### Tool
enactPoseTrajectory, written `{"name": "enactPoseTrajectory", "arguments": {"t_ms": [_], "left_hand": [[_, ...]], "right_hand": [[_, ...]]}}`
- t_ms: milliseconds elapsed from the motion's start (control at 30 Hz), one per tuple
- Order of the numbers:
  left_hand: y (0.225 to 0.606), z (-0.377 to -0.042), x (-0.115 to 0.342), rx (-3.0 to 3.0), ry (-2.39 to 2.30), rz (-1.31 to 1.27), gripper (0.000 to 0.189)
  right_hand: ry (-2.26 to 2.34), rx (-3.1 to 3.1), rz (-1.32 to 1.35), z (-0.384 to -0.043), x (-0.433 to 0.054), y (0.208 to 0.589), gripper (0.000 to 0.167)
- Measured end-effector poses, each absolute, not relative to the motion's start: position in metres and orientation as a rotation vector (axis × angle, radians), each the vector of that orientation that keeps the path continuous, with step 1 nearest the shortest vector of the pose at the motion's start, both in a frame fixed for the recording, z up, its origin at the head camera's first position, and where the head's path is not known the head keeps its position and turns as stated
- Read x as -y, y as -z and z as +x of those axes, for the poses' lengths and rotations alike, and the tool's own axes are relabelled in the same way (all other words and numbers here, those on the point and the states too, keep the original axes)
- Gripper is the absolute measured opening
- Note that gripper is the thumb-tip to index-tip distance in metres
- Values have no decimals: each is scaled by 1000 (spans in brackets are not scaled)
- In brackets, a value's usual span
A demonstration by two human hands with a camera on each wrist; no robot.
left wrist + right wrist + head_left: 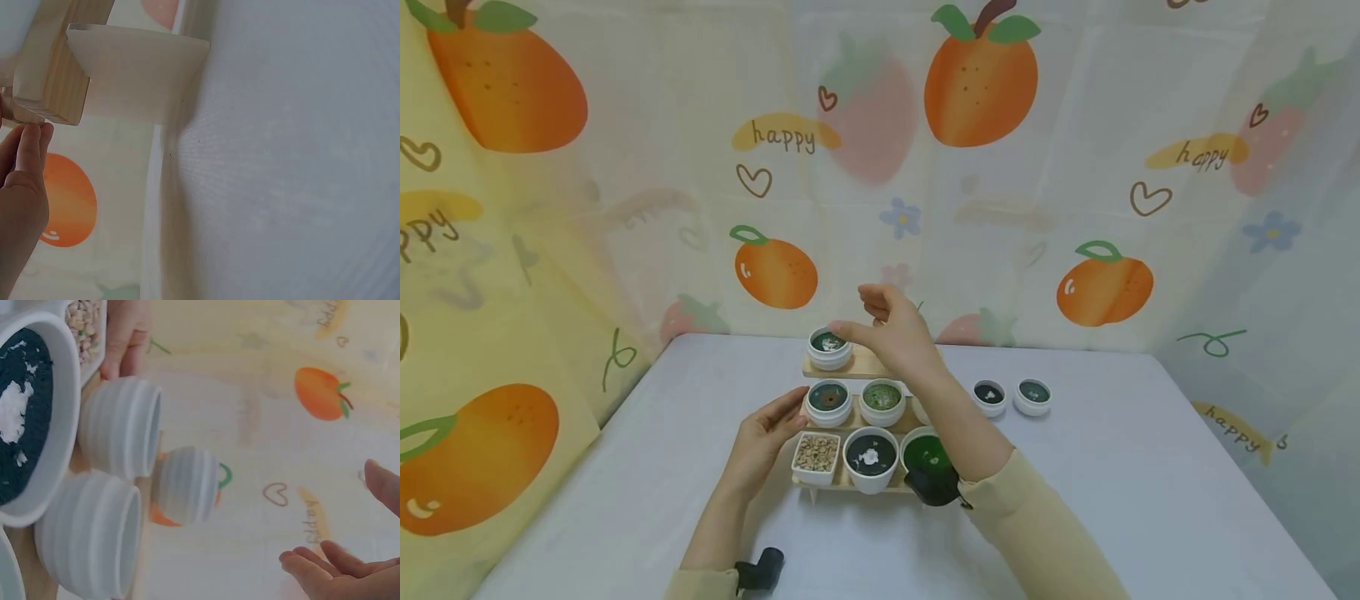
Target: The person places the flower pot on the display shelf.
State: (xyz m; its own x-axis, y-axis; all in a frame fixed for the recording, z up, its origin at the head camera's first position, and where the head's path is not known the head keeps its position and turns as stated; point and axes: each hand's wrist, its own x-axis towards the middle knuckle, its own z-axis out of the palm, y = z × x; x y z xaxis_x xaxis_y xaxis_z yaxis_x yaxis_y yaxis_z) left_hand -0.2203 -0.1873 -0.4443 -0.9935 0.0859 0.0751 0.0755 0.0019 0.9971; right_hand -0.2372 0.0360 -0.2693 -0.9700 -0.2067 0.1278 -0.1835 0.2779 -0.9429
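Observation:
A tiered wooden stand (pixel 891 487) carries several small white bowls and pots. My left hand (pixel 765 433) touches the left end of its middle tier, beside a ridged pot (pixel 829 421); in the left wrist view its fairly straight fingers (pixel 30 147) meet the wooden end. On the top tier sits another ridged pot (pixel 829 360) with dark green contents and white bits. My right hand (pixel 898 329) is raised over the top tier, thumb and fingers apart, holding nothing. In the right wrist view, a gap separates these fingers (pixel 312 569) from the top ridged pot (pixel 187 484).
The lowest tier holds a square dish (pixel 816 457) of beige pieces, a dark-filled bowl (pixel 870 477) and a green-filled bowl (pixel 921 450) partly hidden by my right arm. Two little white pots (pixel 990 408) stand on the white table (pixel 1112 500) to the right. A fruit-print cloth hangs behind.

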Motion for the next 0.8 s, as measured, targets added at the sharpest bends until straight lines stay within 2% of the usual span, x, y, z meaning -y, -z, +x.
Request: {"name": "enactPoseTrajectory", "arguments": {"t_ms": [400, 800], "left_hand": [[444, -220, 188, -2210, -2196, 183, 55], [445, -221, 189, -2190, -2219, 183, 55]], "right_hand": [[2129, -2390, -431, -230, -87, 262, 58], [2302, -2465, -275, -247, -145, 287, 55]]}}
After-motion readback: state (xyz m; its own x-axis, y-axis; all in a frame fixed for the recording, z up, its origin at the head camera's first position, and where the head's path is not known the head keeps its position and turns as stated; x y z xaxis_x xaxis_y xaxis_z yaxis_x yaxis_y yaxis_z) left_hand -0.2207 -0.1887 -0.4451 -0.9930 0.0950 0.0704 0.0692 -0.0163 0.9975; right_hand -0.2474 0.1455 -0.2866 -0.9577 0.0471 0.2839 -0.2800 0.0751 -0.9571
